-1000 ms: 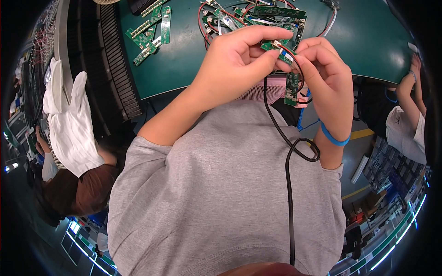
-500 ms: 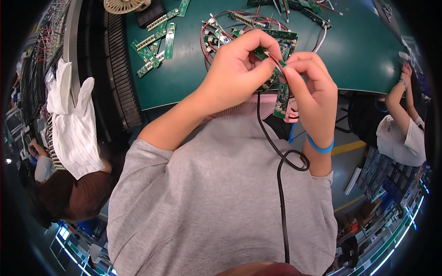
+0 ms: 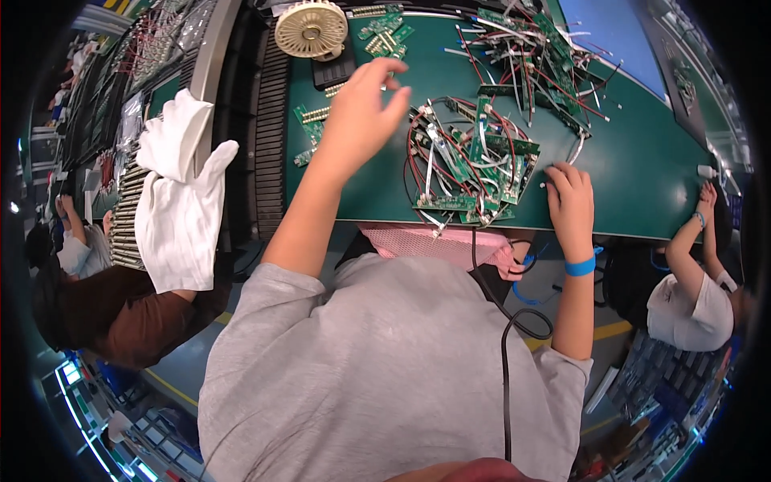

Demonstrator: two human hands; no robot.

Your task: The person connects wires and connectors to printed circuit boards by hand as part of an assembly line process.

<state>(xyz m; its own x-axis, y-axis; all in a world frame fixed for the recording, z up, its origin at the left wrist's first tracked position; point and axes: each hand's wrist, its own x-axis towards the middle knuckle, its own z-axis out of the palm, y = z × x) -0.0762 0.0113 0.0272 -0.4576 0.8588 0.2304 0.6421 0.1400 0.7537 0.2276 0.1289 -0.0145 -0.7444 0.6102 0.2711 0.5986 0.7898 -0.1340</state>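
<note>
My left hand (image 3: pixel 365 112) is raised over the left part of the green table, thumb and fingers apart, nothing in it. It is beside several loose small green circuit boards (image 3: pixel 309 124), partly hidden by the hand and wrist. My right hand (image 3: pixel 572 205) rests at the near table edge with its fingers bent and slightly apart. A tiny white piece (image 3: pixel 544 185) shows near its fingertips; I cannot tell whether it touches. Between my hands lies a tangled pile of circuit boards with red, black and white wires (image 3: pixel 474 161).
A second heap of wired boards (image 3: pixel 534 60) lies farther back. A cream fan (image 3: pixel 312 30) stands at the far left by a black conveyor (image 3: pixel 271 136). White-gloved hands (image 3: pixel 185 201) of a co-worker are at left. A black cable (image 3: pixel 506 361) hangs over my shirt.
Both hands have let go of the wired circuit board they held together. My left hand has gone left toward the loose boards, my right hand down to the table edge. The view has shifted.
</note>
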